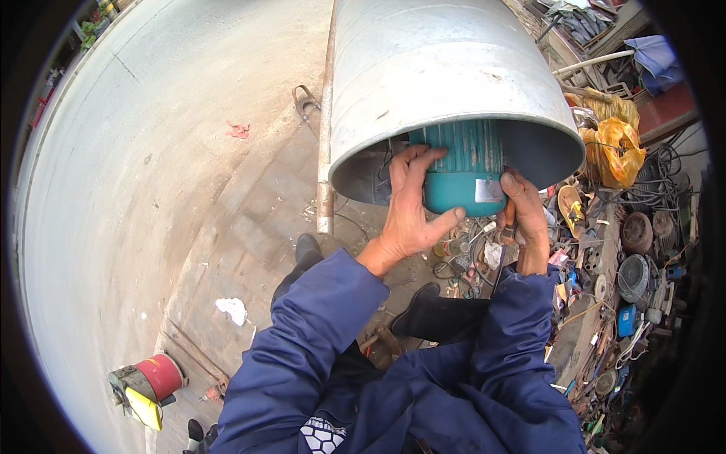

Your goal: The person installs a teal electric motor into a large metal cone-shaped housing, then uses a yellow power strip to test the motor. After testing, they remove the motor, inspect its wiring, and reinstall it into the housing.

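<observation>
Motor (463, 170), one teal ribbed unit, sits inside the mouth of one grey metal duct (423, 76), its long axis running up into the duct, just above our hands. Left hand (412, 204) lies spread on its side; right hand (525, 216) grips its lower right edge, equally near.

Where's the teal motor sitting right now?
In the head view, upper centre: the teal motor sits inside the open end of the grey metal duct, with the left hand on its left and the right hand at its right.
</observation>
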A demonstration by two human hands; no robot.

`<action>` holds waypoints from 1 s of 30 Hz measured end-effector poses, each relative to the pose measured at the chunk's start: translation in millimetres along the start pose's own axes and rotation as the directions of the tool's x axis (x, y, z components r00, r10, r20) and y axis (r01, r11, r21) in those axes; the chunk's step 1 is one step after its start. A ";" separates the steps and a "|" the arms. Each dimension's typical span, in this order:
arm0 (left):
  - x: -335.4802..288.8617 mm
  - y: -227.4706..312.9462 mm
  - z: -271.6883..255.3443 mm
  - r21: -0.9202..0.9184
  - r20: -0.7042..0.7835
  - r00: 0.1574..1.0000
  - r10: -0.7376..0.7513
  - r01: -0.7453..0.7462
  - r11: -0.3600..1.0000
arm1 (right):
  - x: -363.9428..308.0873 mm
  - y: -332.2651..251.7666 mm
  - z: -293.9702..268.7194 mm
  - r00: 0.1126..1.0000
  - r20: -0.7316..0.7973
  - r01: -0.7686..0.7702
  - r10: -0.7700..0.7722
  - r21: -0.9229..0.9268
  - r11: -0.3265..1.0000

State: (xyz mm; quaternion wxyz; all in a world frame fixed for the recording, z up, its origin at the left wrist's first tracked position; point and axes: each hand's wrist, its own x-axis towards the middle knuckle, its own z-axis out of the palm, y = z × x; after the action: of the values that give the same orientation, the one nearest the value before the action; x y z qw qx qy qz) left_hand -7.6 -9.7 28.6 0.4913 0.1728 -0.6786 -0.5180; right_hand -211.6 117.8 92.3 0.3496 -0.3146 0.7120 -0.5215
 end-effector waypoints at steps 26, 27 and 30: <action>-67.3 -3.9 31.9 0.031 0.050 0.851 -0.522 0.521 0.853 | -84.3 71.1 2.0 0.993 0.021 -0.113 0.113 0.006 0.994; -69.2 -9.2 30.6 0.018 0.043 0.855 -0.518 0.517 0.856 | -81.6 74.0 4.1 0.993 0.032 -0.116 0.116 0.013 0.993; -73.2 -22.7 31.8 -0.045 0.033 0.852 -0.523 0.524 0.851 | -76.6 79.4 8.1 0.988 0.044 -0.152 0.151 0.017 0.988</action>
State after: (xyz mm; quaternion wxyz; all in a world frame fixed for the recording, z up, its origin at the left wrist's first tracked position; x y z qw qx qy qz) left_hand -7.2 52.5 -26.2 0.3295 0.3328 -0.5971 -0.6513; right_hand -168.8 196.3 27.2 0.4062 -0.2671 0.7209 -0.4939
